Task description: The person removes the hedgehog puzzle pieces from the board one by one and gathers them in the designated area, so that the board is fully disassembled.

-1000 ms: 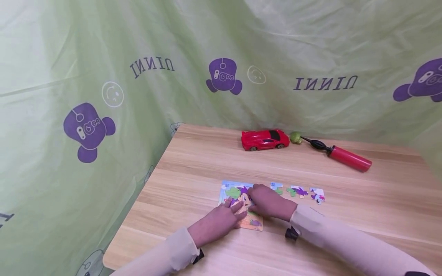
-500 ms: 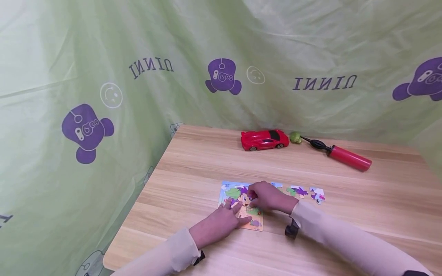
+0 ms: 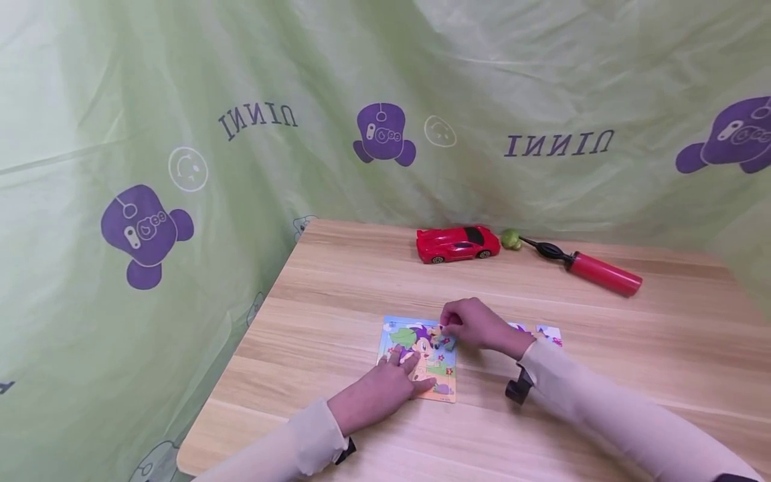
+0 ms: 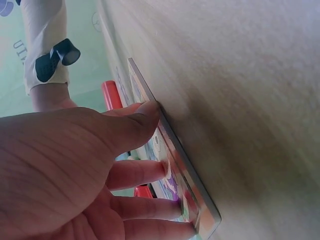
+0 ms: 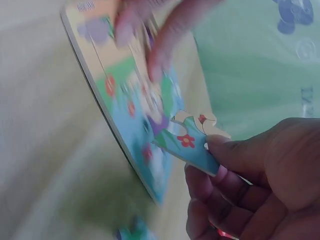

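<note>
A jigsaw puzzle board (image 3: 446,395) with a cartoon picture lies flat on the wooden table. Spread fingers of my left hand (image 3: 379,395) rest on its lower left part. In the left wrist view the left thumb (image 4: 145,122) lies at the board's near edge, and the other fingertips touch the picture. Over the board's upper right, my right hand (image 3: 478,325) pinches a puzzle piece (image 5: 187,142) between thumb and fingers. That piece shows a red flower on blue and green, and is tilted above the board in the right wrist view.
Loose puzzle pieces (image 3: 549,333) lie right of the board, partly hidden by the right arm. Along the table's back edge stand a red toy car (image 3: 458,244), a small green object (image 3: 510,239) and a red hand pump (image 3: 604,273). A green curtain (image 3: 301,167) hangs behind.
My right hand has moved away from the board's middle toward its upper right, and a puzzle piece now shows at its fingertips. My left hand stays on the board, its thumb spread further right.
</note>
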A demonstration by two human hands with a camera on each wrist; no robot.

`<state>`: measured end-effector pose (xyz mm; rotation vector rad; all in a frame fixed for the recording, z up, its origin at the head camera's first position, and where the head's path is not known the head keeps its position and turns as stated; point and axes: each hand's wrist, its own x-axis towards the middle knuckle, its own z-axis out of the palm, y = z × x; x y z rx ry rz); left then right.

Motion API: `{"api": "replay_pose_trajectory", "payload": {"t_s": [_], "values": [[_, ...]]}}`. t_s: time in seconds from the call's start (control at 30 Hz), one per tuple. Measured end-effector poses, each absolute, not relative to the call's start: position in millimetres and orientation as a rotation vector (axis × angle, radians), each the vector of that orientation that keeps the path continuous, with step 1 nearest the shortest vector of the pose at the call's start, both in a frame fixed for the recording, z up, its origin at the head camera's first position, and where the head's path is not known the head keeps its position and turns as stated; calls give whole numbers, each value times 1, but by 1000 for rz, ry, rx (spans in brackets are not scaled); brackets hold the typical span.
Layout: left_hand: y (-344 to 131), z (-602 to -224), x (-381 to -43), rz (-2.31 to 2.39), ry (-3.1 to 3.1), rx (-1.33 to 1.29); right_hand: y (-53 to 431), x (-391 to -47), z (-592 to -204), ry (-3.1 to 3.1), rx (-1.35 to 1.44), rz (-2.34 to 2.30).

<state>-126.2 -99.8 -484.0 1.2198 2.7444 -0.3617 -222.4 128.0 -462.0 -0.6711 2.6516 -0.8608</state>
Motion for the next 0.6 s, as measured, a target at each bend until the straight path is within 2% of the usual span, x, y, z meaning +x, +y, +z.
{"api": "replay_pose_trajectory", "payload": {"t_s": [0.27, 0.6], "values": [[-99, -485, -126, -283, 2744, 1170, 186, -226, -453, 2627, -697, -846], [-101, -488, -124, -268, 2773, 1205, 264, -198, -454, 2620, -622, -725]]}}
